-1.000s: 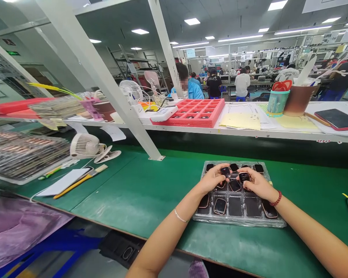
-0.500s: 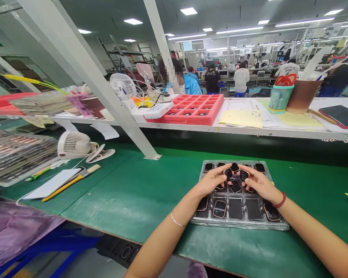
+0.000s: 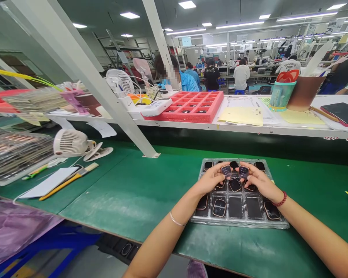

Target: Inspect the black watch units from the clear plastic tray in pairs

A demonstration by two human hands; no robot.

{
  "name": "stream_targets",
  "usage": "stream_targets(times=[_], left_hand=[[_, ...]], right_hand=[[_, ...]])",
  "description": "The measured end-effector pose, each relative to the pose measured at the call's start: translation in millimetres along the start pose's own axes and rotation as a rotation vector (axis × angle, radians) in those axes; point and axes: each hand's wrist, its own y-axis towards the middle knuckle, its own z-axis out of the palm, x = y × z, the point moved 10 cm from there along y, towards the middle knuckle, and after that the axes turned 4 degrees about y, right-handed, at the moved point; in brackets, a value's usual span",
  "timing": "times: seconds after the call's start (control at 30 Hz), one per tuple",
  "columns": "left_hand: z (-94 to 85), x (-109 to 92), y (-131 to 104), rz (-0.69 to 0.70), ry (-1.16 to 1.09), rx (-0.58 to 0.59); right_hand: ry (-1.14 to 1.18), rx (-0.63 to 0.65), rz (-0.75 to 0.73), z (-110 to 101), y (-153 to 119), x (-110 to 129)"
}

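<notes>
My left hand (image 3: 211, 178) is closed on a smartwatch case (image 3: 226, 171) with a dark screen and a rose-gold rim, without a strap. A second smartwatch case (image 3: 244, 172), with faint marks on its lit-looking screen, is pinched in my right hand (image 3: 259, 180). Both are held up side by side, faces toward me, over a clear plastic tray (image 3: 240, 222). Several like watch cases lie in the tray's pockets, among them one at the front left (image 3: 219, 207) and one at the front right (image 3: 272, 211). Two front-middle pockets hold no watch. My hands hide part of the back rows.
Left on the green bench (image 3: 127, 193) are a small white fan (image 3: 72, 143), a brush (image 3: 69, 182), a white sheet (image 3: 50, 181) and stacked trays (image 3: 17, 154). The shelf above holds a red foam tray (image 3: 188, 108), papers, cups and a phone (image 3: 342, 112). A slanted white post (image 3: 104, 85) meets the bench.
Both watch cases have been tilted so their screens face me more squarely, and the left one sits slightly higher. The tray has stayed in place; the camera view has shifted slightly.
</notes>
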Motion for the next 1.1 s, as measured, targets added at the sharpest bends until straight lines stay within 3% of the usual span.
stream_targets(times=[0.33,0.6,1.1], left_hand=[[7.9,2.5,-2.3,-0.013,-0.026,0.1],[13.3,4.4,-3.2,-0.012,-0.066,0.12],[15.4,9.5,-2.9,-0.016,-0.021,0.154]], right_hand=[[-0.062,0.027,0.038,4.0,-1.4,-2.6],[-0.184,0.113,-0.001,13.5,-4.4,4.1],[-0.261,0.103,0.001,12.7,-5.3,3.9]])
